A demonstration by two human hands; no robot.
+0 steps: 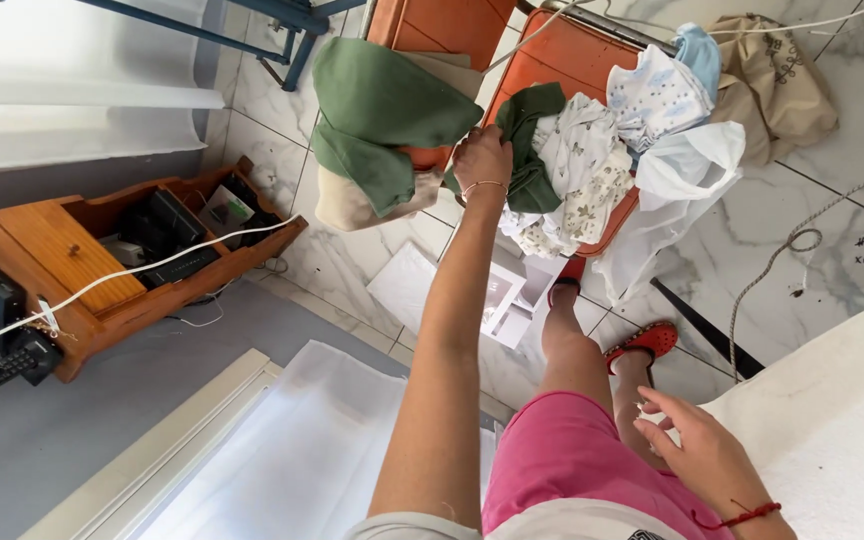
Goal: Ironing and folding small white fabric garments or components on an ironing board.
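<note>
Left hand gripping a dark green garment in the pile on the orange chair.

Taking the orange chair [552, 60] as landmark and going left to right: a larger green cloth [382, 105] is draping over the neighbouring chair back to its left; the left hand [482, 160] is reaching out at full arm's length and pinching the dark green garment [530, 140], fingers closed on its folds at the chair's left edge. The garment is hanging bunched, its long axis running roughly up and down the view, upper end toward the chair's back. Floral white clothes [587, 170] are lying just right of it. The right hand [707, 455] is hanging well below the chair, beside the pink shorts [562, 455], fingers loosely spread, holding nothing. Judging by the grip, the garment is being lifted off the pile; pulling it clear would call for drawing it away without dragging the floral pieces.
</note>
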